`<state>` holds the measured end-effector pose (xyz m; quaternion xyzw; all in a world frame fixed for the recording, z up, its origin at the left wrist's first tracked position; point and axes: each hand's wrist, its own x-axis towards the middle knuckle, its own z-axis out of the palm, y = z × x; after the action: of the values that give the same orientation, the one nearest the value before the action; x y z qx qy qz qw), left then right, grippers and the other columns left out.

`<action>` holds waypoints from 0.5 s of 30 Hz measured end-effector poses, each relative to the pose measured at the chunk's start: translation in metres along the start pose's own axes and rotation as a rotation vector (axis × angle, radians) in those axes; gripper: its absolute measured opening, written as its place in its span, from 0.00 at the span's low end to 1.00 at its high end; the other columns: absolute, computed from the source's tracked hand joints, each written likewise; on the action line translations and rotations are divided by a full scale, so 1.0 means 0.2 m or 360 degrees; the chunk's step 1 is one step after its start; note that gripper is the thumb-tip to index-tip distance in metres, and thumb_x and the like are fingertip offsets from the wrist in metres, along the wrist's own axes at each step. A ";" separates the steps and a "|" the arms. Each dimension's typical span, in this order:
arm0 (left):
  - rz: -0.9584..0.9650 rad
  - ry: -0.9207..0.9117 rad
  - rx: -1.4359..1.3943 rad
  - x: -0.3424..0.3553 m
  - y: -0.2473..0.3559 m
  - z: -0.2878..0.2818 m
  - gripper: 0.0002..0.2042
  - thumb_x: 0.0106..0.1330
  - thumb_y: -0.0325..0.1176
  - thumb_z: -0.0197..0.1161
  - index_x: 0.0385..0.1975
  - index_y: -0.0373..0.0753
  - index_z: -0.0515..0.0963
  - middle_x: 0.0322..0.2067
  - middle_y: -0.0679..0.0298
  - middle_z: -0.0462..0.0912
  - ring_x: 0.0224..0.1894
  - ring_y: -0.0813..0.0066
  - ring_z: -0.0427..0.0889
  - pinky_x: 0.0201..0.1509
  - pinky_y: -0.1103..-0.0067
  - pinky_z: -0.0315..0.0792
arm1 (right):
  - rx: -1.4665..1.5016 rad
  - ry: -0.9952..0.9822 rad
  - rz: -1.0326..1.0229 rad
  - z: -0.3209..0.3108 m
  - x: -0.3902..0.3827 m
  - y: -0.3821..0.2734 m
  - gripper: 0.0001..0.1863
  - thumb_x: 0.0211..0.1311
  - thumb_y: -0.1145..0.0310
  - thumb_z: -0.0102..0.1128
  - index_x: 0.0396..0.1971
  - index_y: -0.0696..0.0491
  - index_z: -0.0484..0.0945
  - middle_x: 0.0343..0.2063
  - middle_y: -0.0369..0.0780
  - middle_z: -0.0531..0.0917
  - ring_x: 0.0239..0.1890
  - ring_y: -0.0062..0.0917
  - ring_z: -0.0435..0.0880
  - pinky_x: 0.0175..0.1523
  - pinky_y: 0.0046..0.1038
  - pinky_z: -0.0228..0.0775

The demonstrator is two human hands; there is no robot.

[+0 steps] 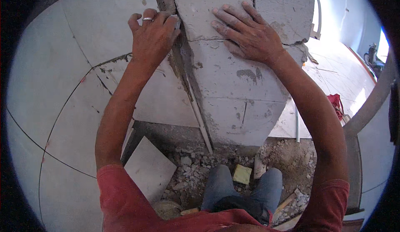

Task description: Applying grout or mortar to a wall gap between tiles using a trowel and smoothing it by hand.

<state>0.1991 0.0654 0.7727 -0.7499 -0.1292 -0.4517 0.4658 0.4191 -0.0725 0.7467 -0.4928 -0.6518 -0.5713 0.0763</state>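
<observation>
My left hand [153, 35], with a ring on one finger, is bent with its fingers curled in at the edge of the upright groove [183, 65]. A small greyish piece [176, 21] shows at its fingertips, too covered to name. My right hand [252, 36] lies flat, fingers spread, on the pale block wall [237, 80] right of the groove, and holds nothing. Grey dust coats its fingers. Down the lower groove runs a thin white pipe [200, 117]. Large white tiles [160, 96] cover the wall on the left side.
A loose white tile [150, 169] leans low at the left. Rubble [187, 173] covers the ground around my knees, with a yellow sponge-like block [242, 174] between them. Tiled floor [329, 69] and a red bundle [336, 103] lie beyond the wall at right.
</observation>
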 end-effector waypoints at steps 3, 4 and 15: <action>-0.0074 -0.0181 0.0254 0.03 0.03 0.00 0.09 0.50 0.33 0.60 0.32 0.46 0.75 0.30 0.69 0.77 0.45 0.70 0.70 0.47 0.60 0.53 | -0.0050 -0.0062 0.0022 -0.01 0.01 -0.01 0.25 0.55 0.51 0.49 0.55 0.37 0.63 0.61 0.28 0.56 0.63 0.19 0.53 0.69 0.33 0.31; -0.0073 -0.0184 0.0253 0.04 0.03 0.00 0.09 0.50 0.33 0.60 0.32 0.46 0.75 0.30 0.69 0.77 0.45 0.70 0.70 0.47 0.60 0.53 | -0.0070 -0.0082 0.0024 -0.02 0.02 -0.01 0.25 0.55 0.51 0.49 0.55 0.37 0.63 0.61 0.28 0.55 0.63 0.19 0.53 0.70 0.33 0.31; -0.0025 0.0088 0.0045 0.00 0.00 0.06 0.03 0.49 0.28 0.57 0.24 0.44 0.76 0.28 0.72 0.77 0.41 0.70 0.72 0.45 0.61 0.55 | -0.0079 -0.0071 0.0048 -0.06 0.02 -0.03 0.27 0.53 0.51 0.51 0.55 0.37 0.62 0.61 0.28 0.56 0.63 0.18 0.53 0.70 0.34 0.31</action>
<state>0.2051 0.0748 0.7722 -0.7295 -0.1286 -0.4738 0.4763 0.4059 -0.0793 0.7492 -0.5169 -0.6315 -0.5750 0.0580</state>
